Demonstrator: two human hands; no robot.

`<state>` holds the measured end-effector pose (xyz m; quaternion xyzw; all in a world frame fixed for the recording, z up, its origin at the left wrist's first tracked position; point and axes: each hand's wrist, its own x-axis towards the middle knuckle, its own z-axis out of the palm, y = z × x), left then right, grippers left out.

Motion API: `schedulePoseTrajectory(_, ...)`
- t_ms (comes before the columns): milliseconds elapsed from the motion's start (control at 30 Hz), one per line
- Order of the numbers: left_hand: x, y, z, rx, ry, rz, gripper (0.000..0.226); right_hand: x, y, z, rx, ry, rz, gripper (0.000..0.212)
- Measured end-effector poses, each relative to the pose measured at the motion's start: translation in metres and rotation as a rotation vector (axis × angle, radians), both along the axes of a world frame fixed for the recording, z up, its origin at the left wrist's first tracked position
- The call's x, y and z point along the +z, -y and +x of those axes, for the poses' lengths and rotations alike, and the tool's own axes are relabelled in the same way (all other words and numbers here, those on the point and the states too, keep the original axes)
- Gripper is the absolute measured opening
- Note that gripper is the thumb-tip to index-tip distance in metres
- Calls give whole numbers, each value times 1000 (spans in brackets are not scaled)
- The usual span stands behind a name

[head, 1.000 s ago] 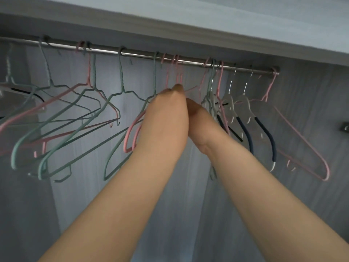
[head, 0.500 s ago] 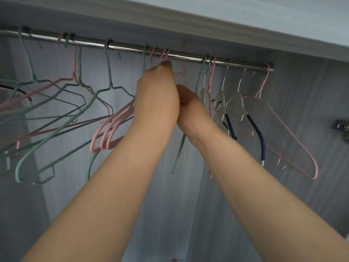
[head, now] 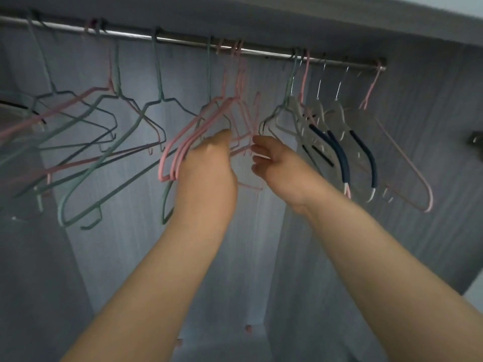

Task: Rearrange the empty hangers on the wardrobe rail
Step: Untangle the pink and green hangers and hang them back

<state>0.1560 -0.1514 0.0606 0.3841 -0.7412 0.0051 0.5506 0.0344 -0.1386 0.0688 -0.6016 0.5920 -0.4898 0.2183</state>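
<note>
A metal rail [head: 261, 52] runs across the top of the wardrobe. Several green hangers [head: 86, 184] and pink ones hang along its left half. A bunch of pink hangers [head: 183, 142] hangs at the middle. My left hand [head: 209, 165] grips this bunch at the shoulders, back of the hand towards me, fingers hidden. My right hand [head: 274, 160] is just to the right, thumb and loosely curled fingers apart, with a pink wire reaching between them. Right of it hang grey hangers with navy sleeves [head: 342, 163].
A single pink hanger [head: 407, 163] hangs at the rail's right end. Grey wardrobe walls close in at the back and right, with a metal fitting [head: 477, 139] on the right wall. A shelf board runs above the rail.
Both hands have dropped from the hooks near the rail to the hangers' shoulders and moved apart. The pink bunch now hangs together at the middle. The view has tilted upward.
</note>
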Motion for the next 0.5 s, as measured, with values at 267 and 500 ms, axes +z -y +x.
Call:
schedulePoseTrajectory(267,-58,-30,43,-70,-145,110,53,-50,-11,-1,-50,115,64,56)
schedulePoseTrajectory(500,-104,-56,81,-82,-192,117,49,-88,-15,-21,-35,51,155,55)
